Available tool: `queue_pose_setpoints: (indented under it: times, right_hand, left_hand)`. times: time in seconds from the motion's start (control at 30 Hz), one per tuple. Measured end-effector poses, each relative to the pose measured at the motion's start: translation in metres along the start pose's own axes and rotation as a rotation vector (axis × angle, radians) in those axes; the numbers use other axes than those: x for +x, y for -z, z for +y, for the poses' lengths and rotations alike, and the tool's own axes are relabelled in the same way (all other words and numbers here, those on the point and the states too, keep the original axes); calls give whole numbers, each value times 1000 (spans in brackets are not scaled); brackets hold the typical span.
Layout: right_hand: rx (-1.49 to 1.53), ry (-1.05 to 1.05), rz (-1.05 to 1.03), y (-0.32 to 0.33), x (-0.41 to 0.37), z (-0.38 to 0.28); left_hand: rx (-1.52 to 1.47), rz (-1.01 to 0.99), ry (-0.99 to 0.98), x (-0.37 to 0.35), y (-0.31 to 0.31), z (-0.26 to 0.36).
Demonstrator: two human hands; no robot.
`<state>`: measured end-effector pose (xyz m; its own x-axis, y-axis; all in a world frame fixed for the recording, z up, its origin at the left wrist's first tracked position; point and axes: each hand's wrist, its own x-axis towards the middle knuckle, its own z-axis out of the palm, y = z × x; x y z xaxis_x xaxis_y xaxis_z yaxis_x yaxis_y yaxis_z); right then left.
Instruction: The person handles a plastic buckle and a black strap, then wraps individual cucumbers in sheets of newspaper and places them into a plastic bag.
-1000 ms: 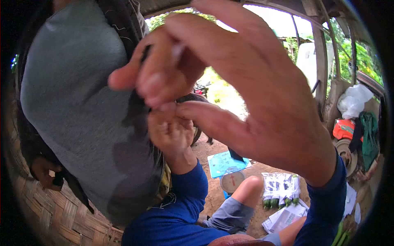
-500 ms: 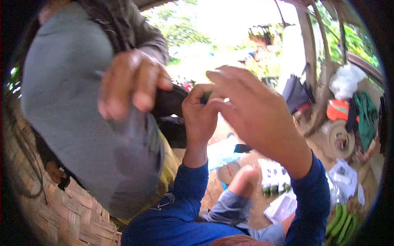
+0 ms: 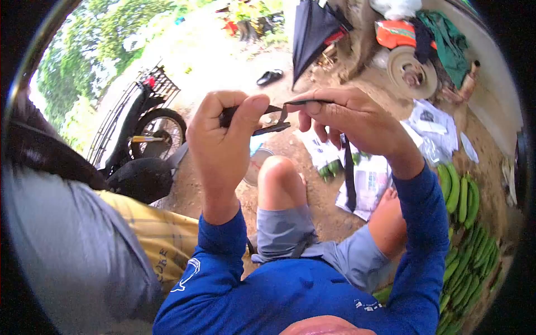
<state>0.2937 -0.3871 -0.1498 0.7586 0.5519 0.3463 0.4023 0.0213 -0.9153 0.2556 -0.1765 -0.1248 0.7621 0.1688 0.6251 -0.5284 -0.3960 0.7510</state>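
Note:
In front of my chest a thin black strap (image 3: 285,115) runs between my two hands, with a small fold or loop at its middle. My left hand (image 3: 220,137) is closed, thumb and fingers pinching the strap's left part. On the other side my right hand (image 3: 363,120) pinches it between thumb and forefinger, the other fingers curled below. A loose black tail (image 3: 350,176) hangs under my right hand, over printed white sheets (image 3: 371,187). My bent knee (image 3: 282,178) lies below, beside a partly covered round pan (image 3: 258,167).
A person in grey (image 3: 67,245) is close on my left, beside yellow cloth (image 3: 167,229). Beyond stands a motorcycle (image 3: 153,137). Green bananas (image 3: 469,262) lie at my right. Farther off are a dark umbrella (image 3: 312,36), a sandal (image 3: 270,77) and a round pale disc (image 3: 413,75).
My view has turned down and right. My hands have moved apart, and the black strap now shows between them. The other person's hand has left the view.

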Motion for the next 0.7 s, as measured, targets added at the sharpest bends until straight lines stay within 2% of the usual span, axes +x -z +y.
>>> queue_pose_setpoints:
  times: [0.1,0.17,0.2,0.27,0.33,0.43,0.57,0.7]
  right_hand:
    - [38,-160,-120,18,-4,9]
    - [204,-204,-80,13,-3,15]
    - [264,-218,-89,13,0,18]
    - [345,-267,-104,10,5,19]
    - [291,-252,-119,6,10,25]
    - [352,-268,-167,-1,15,27]
    - [420,-290,-143,-9,12,21]
    - [417,-270,-162,-11,11,25]
  left_hand:
    - [63,-178,67,-7,5,-8]
    - [68,-288,139,-10,9,-4]
    - [104,-352,68,-10,14,-15]
    - [121,-390,17,-11,18,-23]
    - [111,-398,-4,-12,19,-32]
    - [-95,-417,184,-17,20,-42]
    - [-112,-491,388,-25,23,-43]
    - [-78,-484,352,-31,27,-47]
